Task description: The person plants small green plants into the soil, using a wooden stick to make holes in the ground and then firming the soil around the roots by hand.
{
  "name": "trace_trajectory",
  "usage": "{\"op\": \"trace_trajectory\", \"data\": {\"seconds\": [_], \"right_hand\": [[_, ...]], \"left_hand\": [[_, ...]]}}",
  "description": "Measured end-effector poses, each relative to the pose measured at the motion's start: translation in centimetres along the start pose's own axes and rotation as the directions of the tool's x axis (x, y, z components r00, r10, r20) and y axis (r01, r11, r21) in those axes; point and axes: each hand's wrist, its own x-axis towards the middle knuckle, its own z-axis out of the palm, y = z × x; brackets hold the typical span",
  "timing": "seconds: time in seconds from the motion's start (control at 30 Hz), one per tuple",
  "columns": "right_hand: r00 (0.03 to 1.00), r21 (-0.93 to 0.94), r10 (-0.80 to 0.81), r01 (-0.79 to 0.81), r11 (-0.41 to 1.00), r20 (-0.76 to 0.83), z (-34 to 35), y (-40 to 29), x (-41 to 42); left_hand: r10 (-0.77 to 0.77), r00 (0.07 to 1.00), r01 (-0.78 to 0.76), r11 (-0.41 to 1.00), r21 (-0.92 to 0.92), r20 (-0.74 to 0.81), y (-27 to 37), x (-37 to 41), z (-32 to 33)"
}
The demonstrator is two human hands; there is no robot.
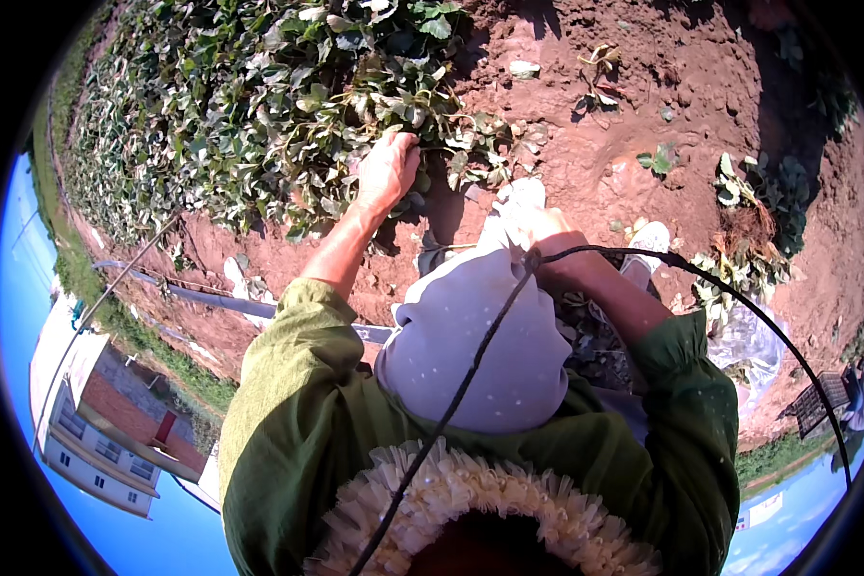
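Note:
My left hand (390,169) reaches into the near edge of a dense mass of leafy plants (259,122), which look like strawberry plants. Its fingers curl down among the leaves, and the fingertips are hidden, so a grip cannot be made out. Limp, pale leaves (482,147) spread on the soil just right of that hand. My right hand (556,234) is low in front of my raised knee (475,338), beside a white shoe (522,194). Glare and a dark cord (533,261) crossing the view obscure its fingers.
Reddish soil (641,79) lies ahead and right, with scattered leaves. Uprooted plants with bare brown roots (745,227) lie at right, above a clear plastic sheet (749,338). My other white shoe (651,237) stands nearby. A dark strip (209,297) crosses the soil at left.

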Motion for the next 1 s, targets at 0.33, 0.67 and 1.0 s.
{"op": "trace_trajectory", "data": {"seconds": [0.33,0.67,1.0], "right_hand": [[0.949,0.007,0.282,-0.286,0.958,0.139,-1.2,-5.5,4.6],[0.995,0.088,-0.096,0.096,0.992,-0.004,4.1,5.3,7.4],[0.301,-0.089,0.510,-0.913,0.398,-0.806,-17.3,23.9,-8.9]], "left_hand": [[0.058,0.990,-0.042,0.992,-0.120,0.130,1.4,1.2,1.0],[0.224,0.972,-0.233,0.948,-0.218,-0.063,8.2,5.1,-0.2],[0.174,0.985,-0.174,0.959,-0.222,-0.022,7.9,3.6,-1.5]]}}
